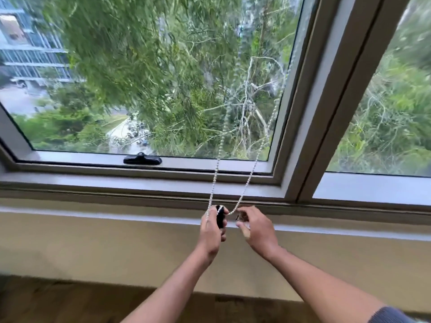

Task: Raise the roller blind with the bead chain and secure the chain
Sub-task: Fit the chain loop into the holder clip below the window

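Note:
A white bead chain [253, 167] hangs down in front of the window in two strands that meet in a loop near the sill. My left hand [213, 231] is closed on a small black clip-like piece [220, 216], and the chain's left strand runs down along its fingers. My right hand [256, 229] pinches the bottom of the loop just right of the black piece. Both hands are close together below the sill. The roller blind itself is out of view; the glass is uncovered.
A grey window frame with a black latch handle [142, 159] on its bottom rail. A thick vertical mullion [326, 108] stands right of the chain. Below the sill [93, 190] runs a beige wall, then wooden floor [58, 304].

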Tool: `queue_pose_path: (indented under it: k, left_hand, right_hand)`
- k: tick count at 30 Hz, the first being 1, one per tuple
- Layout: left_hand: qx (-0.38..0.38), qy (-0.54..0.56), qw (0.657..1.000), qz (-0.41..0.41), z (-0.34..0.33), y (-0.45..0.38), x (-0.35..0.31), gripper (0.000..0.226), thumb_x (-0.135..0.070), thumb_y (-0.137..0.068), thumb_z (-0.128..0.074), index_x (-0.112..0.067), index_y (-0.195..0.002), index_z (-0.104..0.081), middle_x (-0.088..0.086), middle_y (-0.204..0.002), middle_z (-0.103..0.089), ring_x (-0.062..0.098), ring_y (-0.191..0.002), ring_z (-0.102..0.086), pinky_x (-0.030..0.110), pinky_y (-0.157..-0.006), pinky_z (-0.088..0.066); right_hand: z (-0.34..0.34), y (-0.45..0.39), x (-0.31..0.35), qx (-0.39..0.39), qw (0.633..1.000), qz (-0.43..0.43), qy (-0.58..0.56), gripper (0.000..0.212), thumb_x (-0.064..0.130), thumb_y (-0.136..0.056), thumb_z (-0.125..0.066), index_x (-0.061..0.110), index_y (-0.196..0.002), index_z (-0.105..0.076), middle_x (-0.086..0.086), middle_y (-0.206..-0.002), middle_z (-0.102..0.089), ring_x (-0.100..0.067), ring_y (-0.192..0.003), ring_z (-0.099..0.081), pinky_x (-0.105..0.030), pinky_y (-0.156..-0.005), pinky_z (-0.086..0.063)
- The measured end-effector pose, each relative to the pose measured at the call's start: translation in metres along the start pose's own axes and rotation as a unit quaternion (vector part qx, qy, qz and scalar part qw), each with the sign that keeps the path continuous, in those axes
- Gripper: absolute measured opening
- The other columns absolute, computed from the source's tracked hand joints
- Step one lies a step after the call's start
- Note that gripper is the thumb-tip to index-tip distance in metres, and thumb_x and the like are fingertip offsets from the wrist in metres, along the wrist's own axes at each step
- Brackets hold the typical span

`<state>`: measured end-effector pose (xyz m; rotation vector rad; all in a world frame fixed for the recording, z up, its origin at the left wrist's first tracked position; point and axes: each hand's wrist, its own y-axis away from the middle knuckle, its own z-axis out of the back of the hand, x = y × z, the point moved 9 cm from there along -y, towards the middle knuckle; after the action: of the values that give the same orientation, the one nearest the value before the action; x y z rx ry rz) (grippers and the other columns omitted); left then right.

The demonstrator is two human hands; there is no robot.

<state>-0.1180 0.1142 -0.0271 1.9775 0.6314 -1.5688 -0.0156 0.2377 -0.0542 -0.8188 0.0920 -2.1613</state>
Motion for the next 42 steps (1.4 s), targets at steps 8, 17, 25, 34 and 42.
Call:
queue_pose_path:
  k: [8,17,25,34,42]
  left_hand:
    - [0.041,-0.027,0.999,-0.016,-0.049,0.006,0.012,0.042,-0.026,-0.106,-0.024,-0.010,-0.089,-0.058,0.002,-0.064,-0.041,0.011,-0.050,-0.029,0.022,-0.046,-0.024]
    - [0.030,-0.039,0.999,-0.024,-0.093,0.016,0.016,0.037,-0.038,-0.090,-0.032,-0.015,-0.081,-0.059,0.000,-0.061,-0.041,0.010,-0.048,-0.030,0.023,-0.046,-0.025]
    - [0.060,-0.100,0.993,-0.034,-0.132,0.028,0.021,0.033,-0.043,-0.084,-0.032,-0.026,-0.070,-0.057,-0.005,-0.060,-0.044,0.009,-0.049,-0.034,0.023,-0.048,-0.030]
    - [0.089,-0.110,0.990,-0.022,-0.161,0.041,0.027,0.034,-0.041,-0.087,-0.032,-0.026,-0.064,-0.052,-0.008,-0.057,-0.043,0.008,-0.046,-0.033,0.022,-0.045,-0.029]
    - [0.119,-0.082,0.989,-0.036,-0.175,0.049,0.019,0.036,-0.037,-0.090,-0.029,-0.024,-0.066,-0.052,-0.006,-0.057,-0.039,0.008,-0.046,-0.027,0.020,-0.045,-0.023]
  right_hand:
    - [0.078,0.036,-0.007,-0.117,0.978,-0.003,-0.170,0.035,0.011,-0.075,-0.089,0.015,-0.104,-0.072,0.002,-0.094,-0.070,-0.007,-0.083,-0.071,-0.026,-0.076,-0.062]
    - [0.139,0.064,-0.022,-0.155,0.948,0.023,-0.276,0.031,0.014,-0.076,-0.090,0.021,-0.100,-0.073,0.006,-0.094,-0.074,-0.017,-0.082,-0.074,-0.031,-0.074,-0.063]
    - [0.170,0.074,-0.017,-0.152,0.951,0.087,-0.256,0.029,0.009,-0.089,-0.076,0.027,-0.112,-0.077,0.010,-0.110,-0.072,-0.018,-0.103,-0.070,-0.035,-0.076,-0.060]
    - [0.181,0.067,-0.034,-0.137,0.947,0.050,-0.286,0.025,0.010,-0.090,-0.072,0.022,-0.113,-0.074,0.011,-0.108,-0.075,-0.012,-0.096,-0.075,-0.036,-0.081,-0.063]
    - [0.183,0.057,-0.042,-0.027,0.952,0.055,-0.299,0.034,-0.001,-0.086,-0.069,0.024,-0.109,-0.077,0.011,-0.108,-0.076,-0.012,-0.102,-0.074,-0.032,-0.088,-0.062]
